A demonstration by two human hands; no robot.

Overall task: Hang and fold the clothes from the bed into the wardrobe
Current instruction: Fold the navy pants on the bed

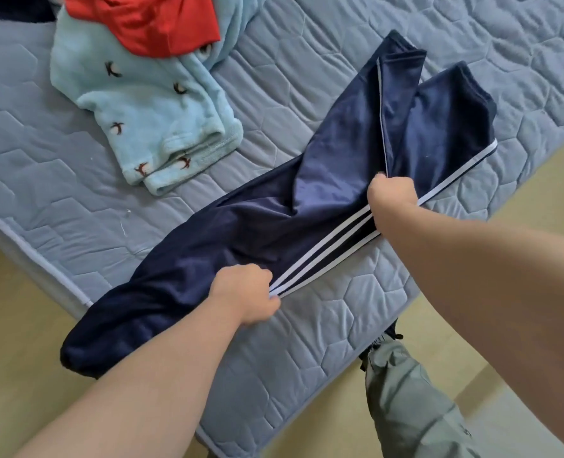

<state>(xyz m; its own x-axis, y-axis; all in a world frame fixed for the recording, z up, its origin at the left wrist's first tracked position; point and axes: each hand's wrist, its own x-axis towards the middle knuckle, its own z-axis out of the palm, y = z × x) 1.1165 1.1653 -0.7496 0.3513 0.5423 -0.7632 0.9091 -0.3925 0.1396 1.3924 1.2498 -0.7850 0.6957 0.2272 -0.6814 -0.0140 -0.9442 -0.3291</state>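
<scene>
Both hands, left (246,294) and right (393,200), grip the striped trousers (333,180) on the bed (340,312); the overhanging leg may drag them off.

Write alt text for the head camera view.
A left hand and right hand grip navy track pants along the white side stripes, on a blue quilted mattress. A light blue fleece garment and a red garment lie beyond.

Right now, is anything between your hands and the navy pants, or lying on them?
Nothing visible. Both the left hand and right hand grip the navy pants along the striped seam. The light blue fleece lies apart on the bed. The wardrobe is out of view.
</scene>
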